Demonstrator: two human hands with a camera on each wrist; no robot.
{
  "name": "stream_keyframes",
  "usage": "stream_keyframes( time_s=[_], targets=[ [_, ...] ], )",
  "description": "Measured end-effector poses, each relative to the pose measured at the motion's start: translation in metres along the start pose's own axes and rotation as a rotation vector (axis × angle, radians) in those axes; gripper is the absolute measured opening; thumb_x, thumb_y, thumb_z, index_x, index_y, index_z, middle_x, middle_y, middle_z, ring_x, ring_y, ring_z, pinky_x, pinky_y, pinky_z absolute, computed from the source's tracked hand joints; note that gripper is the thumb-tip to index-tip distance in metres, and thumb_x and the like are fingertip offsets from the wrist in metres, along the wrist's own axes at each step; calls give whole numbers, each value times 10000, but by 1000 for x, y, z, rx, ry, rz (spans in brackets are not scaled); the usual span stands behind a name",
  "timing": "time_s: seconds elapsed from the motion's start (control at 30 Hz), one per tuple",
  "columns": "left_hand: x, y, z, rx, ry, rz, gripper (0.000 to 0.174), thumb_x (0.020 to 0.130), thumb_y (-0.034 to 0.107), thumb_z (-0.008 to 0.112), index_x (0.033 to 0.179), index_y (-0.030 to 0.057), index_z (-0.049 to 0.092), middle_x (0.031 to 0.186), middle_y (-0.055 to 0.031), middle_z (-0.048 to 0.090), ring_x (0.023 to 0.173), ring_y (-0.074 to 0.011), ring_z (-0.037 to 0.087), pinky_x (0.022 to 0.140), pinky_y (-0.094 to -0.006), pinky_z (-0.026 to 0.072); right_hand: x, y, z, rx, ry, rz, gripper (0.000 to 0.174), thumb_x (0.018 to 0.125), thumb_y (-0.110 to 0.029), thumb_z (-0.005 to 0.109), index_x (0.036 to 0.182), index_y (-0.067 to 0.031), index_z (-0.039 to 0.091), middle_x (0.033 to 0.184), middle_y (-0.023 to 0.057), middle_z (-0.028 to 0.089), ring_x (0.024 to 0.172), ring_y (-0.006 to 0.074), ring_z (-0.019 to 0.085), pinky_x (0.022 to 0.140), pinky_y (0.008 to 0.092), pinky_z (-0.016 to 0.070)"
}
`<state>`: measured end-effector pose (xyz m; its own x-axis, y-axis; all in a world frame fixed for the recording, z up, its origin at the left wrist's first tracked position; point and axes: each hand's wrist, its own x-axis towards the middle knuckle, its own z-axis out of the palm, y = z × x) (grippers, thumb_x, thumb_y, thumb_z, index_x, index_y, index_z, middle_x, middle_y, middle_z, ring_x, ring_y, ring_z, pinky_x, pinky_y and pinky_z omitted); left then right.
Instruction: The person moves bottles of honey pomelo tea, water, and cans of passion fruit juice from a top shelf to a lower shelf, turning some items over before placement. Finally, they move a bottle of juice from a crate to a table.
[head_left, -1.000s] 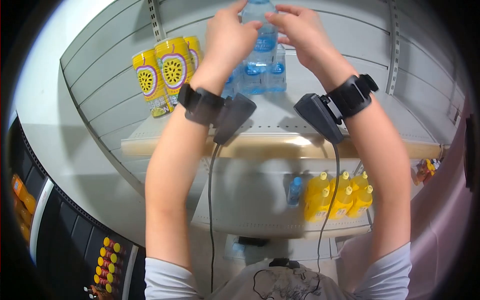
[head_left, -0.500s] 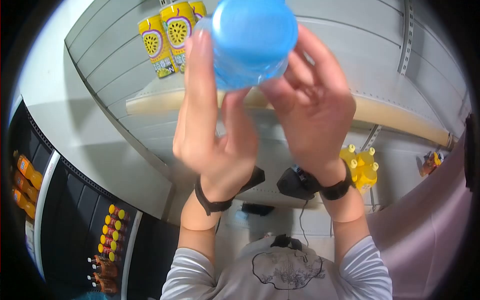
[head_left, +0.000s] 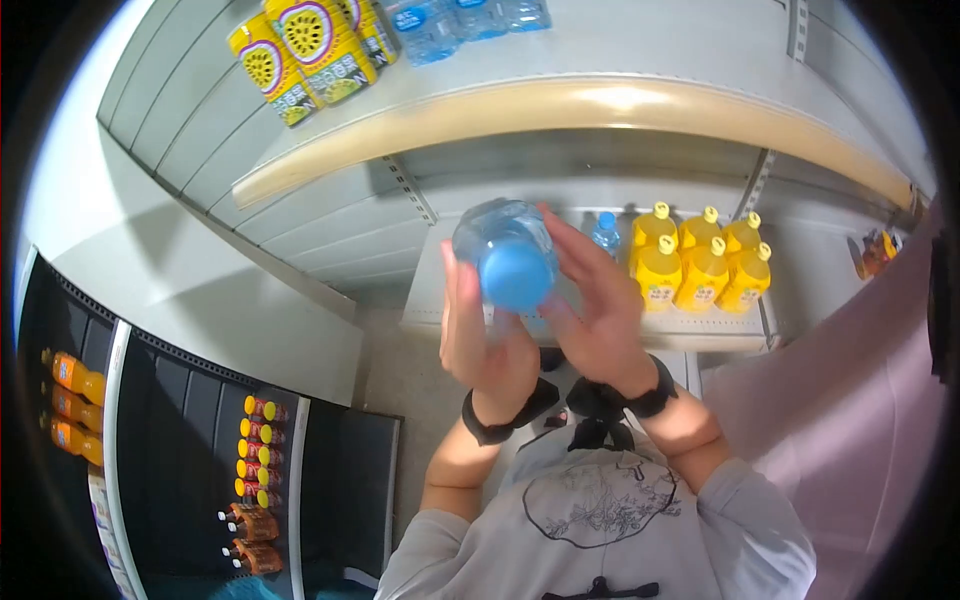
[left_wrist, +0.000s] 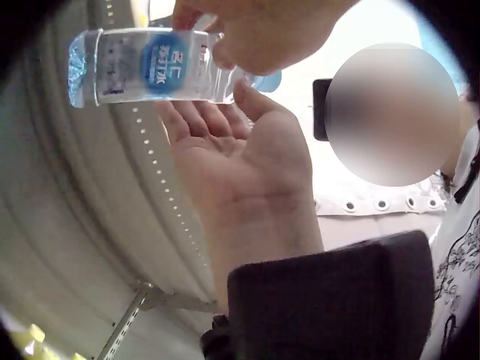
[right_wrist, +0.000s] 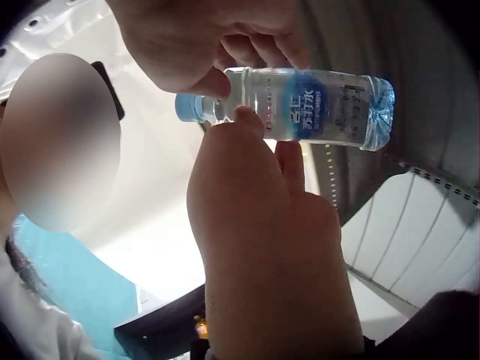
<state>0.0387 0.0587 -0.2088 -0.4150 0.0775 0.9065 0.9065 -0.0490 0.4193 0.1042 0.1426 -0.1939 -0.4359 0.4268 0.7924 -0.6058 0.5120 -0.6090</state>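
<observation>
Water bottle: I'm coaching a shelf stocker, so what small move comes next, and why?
Probably turn the water bottle upright toward the lower shelf: left hand and right hand hold it sideways, cap toward the camera, and a blue-capped bottle stands there beside yellow bottles.

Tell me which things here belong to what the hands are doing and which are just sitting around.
In hand: water bottle, held by the left hand and the right hand.

Lying about: passion-fruit cans and spare water bottles on the upper shelf; yellow bottles on the lower shelf; orange bottles far left.
</observation>
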Motion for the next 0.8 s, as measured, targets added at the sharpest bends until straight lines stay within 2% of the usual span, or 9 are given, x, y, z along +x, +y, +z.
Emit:
stream_keyframes(
  time_s=[0.03, 0.1, 0.2, 0.3, 0.4, 0.5, 0.6, 0.7, 0.8],
  targets=[
    [-8, -6, 6, -29, -13, -84, 414, 768, -61, 513, 1179, -41, 459, 1190, -316, 433, 1063, -401, 497, 828, -386, 445, -7, 9, -2, -24, 14, 75, 488, 760, -76, 604, 1216, -14, 444, 1221, 169, 482, 1107, 282, 496, 898, 324, 407],
    [-20, -23, 17, 7, -111, -180, 429, 776, -67, 495, 1201, -25, 451, 1215, -257, 449, 1090, -335, 497, 821, -359, 455, -15, 34, -6, -53, 29, 161, 475, 777, -88, 585, 1221, -17, 434, 1206, 169, 492, 1091, 273, 508, 887, 325, 416],
    [-39, -59, 45, -253, -192, -331, 449, 784, -66, 488, 1226, -6, 436, 1207, -216, 478, 1027, -256, 549, 790, -323, 476, -22, 70, -16, -150, 37, 292, 463, 788, -100, 569, 1219, -8, 427, 1172, 175, 510, 1055, 286, 526, 862, 330, 430],
    [-61, -81, 63, -310, -317, -448, 438, 793, -57, 480, 1225, 6, 440, 1180, -200, 504, 947, -207, 581, 759, -297, 492, -40, 118, -21, -220, 95, 366, 463, 790, -73, 571, 1219, 16, 421, 1120, 172, 551, 1000, 214, 561, 853, 293, 442],
    [-94, -106, 77, -310, -415, -520, 432, 798, -44, 480, 1225, 11, 441, 1137, -192, 533, 884, -207, 599, 749, -301, 496, -63, 150, -28, -386, 95, 418, 485, 774, -111, 587, 1214, 14, 427, 1025, 197, 584, 872, 220, 606, 750, 283, 476],
    [-119, -121, 86, -241, -491, -551, 440, 789, -34, 493, 1224, 12, 440, 1102, -210, 548, 886, -224, 606, 745, -319, 494, -87, 179, -37, -555, 50, 431, 505, 751, -147, 595, 1203, 16, 439, 847, 219, 598, 704, 238, 605, 625, 296, 472],
    [-139, -141, 93, -71, -626, -481, 470, 769, -54, 480, 1230, 22, 436, 1090, -234, 543, 875, -256, 610, 744, -336, 488, -104, 199, -42, -625, 15, 504, 523, 733, -154, 598, 1202, 17, 441, 716, 216, 572, 612, 263, 575, 569, 318, 450],
    [-159, -159, 102, -64, -626, -408, 484, 752, -52, 473, 1228, 25, 437, 975, -242, 579, 782, -283, 617, 680, -361, 483, -114, 214, -45, -641, -49, 589, 533, 728, -136, 591, 1215, 9, 430, 665, 211, 552, 598, 284, 575, 558, 329, 446],
    [-176, -178, 111, -119, -659, -545, 492, 746, -38, 474, 1230, 40, 437, 828, -216, 601, 675, -293, 606, 605, -369, 462, -125, 239, -43, -685, -32, 517, 529, 725, -106, 585, 1220, -3, 429, 682, 220, 558, 596, 304, 576, 556, 334, 449]
  ],
)
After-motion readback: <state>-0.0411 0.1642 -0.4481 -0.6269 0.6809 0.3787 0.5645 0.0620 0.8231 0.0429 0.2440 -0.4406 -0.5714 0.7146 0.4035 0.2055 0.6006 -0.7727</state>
